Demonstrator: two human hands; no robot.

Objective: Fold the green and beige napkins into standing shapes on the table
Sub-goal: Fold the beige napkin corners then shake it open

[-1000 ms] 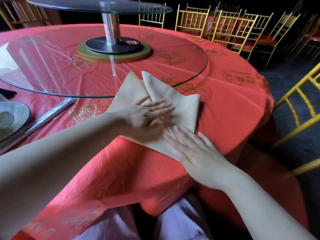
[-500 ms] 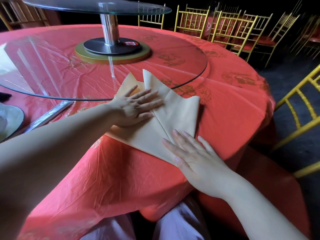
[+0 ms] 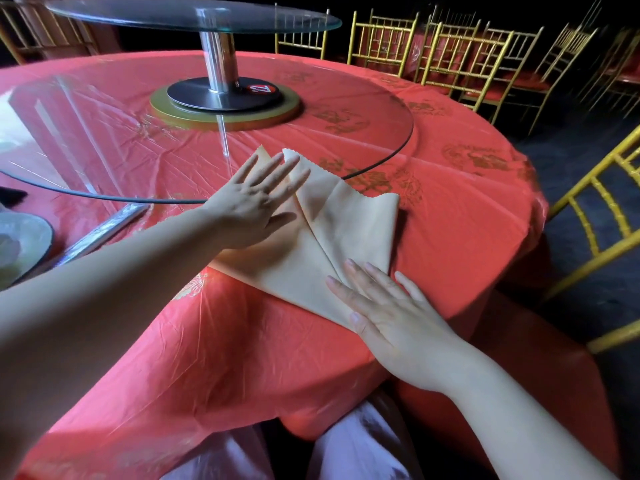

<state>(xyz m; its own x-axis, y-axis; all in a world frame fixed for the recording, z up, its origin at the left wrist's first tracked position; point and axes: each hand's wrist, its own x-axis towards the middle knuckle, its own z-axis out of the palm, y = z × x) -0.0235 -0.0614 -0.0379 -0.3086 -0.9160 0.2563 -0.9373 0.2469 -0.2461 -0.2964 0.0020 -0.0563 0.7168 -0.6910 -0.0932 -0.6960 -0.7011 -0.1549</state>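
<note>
Flattening stage of the fold. The beige napkin [image 3: 329, 237] is shown lying flat on the red-clothed counter [image 3: 467, 209], already brought into a kite-like form. Two flaps meet along a central seam, and two pinked points are directed away from the person. The left hand [image 3: 256, 206] is laid over the left flap with fingers straight and spread. The right hand [image 3: 384, 306] is laid over the near corner in the same way. In neither hand is a grip closed: both are held wide and flat, and nothing is pinched. No green napkin is seen, so that part of the task is judged not yet begun.

The creases are judged to be in the course of being set. A further fold or a rolling of the flaps is likely to be called for next. For this a flap edge must be pinched and the seam kept aligned before the shape can be raised to stand.

The far points reach the rim of the glass turntable [image 3: 346, 109]; whether they lie over or under it cannot be told. The near corner lies close to the counter's edge, where the cloth falls away. Open cloth is available to the right of the napkin. A plate [image 3: 24, 237] stands well apart at the left, and gold chairs [image 3: 460, 57] stand beyond the counter.
</note>
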